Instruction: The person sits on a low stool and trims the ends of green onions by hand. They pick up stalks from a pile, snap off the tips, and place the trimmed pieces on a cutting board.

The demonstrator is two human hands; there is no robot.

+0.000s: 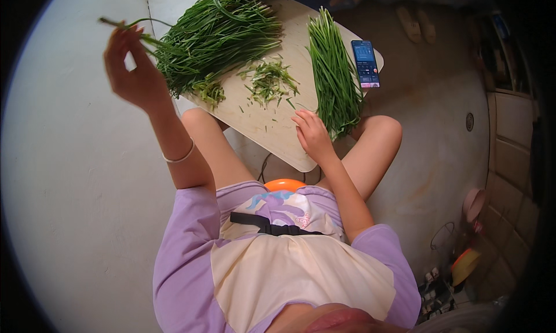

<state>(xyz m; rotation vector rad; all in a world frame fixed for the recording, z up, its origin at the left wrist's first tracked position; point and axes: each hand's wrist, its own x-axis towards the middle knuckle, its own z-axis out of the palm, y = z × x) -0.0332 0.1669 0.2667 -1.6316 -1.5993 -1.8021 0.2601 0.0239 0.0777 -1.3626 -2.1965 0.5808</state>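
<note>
Raised over the floor at the left, my left hand [132, 68] pinches a few garlic chive stalks between thumb and fingers. Their green leaves trail toward a large loose pile of garlic chives [221, 37] on the pale tabletop [265, 135]. My right hand [313, 136] is low over the near part of the tabletop, palm down, fingers slightly apart and holding nothing. Just beyond it lies a neatly aligned bundle of garlic chives [333, 76], pale ends pointing away from me. Between pile and bundle are trimmed chive scraps [271, 78], with a smaller clump of scraps [210, 91] at the pile's near edge.
A lit smartphone [365, 64] lies by the bundle at the table's right edge. My knees flank the table, and an orange seat [285, 185] shows between my thighs. Slippers [415, 25] and a floor drain [469, 121] are on the floor, with cabinets [512, 118] farther right.
</note>
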